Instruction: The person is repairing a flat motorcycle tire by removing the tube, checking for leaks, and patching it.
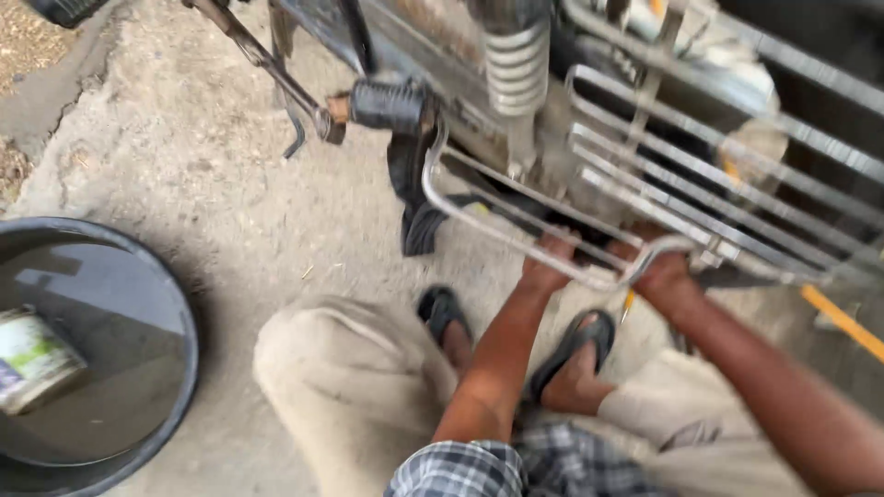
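I squat beside a motorcycle (479, 74), looking down at its chrome side guard (516, 230) made of metal bars. My left hand (548, 262) is closed around the lower bar of the guard. My right hand (663, 267) reaches under the guard's bars near a small bracket; the bars hide its fingers, so whether it holds anything cannot be told. A chrome shock spring (516, 64) and a black rubber footpeg (387, 103) sit above the guard. My feet in black sandals (575, 345) rest on the ground below.
A round black basin of water (157, 304) sits at the left with a small tin can (32, 359) floating in it. The ground is rough concrete. A yellow strip (843, 322) lies at the right. A kick lever (267, 64) juts out at upper left.
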